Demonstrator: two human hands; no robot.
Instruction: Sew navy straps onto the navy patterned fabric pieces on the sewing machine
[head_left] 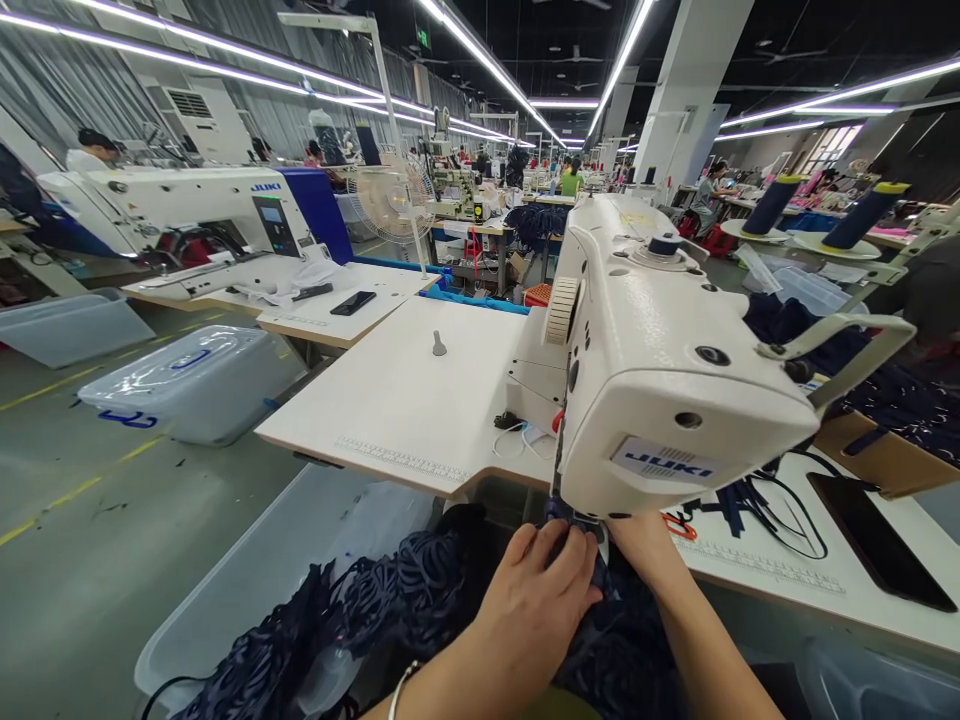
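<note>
A white sewing machine [645, 340] stands right of centre, its head over both my hands. My left hand [536, 600] has its fingers bent and closed on dark navy fabric [619, 650] just below the machine head. My right hand [637, 540] reaches in from the right under the head; its fingers are hidden behind the machine and the fabric. More of the navy fabric hangs below my hands, over my lap.
A clear plastic bin [225, 570] with navy straps [405, 590] lies at lower left. The white table [397, 390] bears a small grey tool [439, 344]. At right are a black phone [881, 540], cords and a cardboard box [877, 455]. A lidded bin [195, 380] stands on the floor.
</note>
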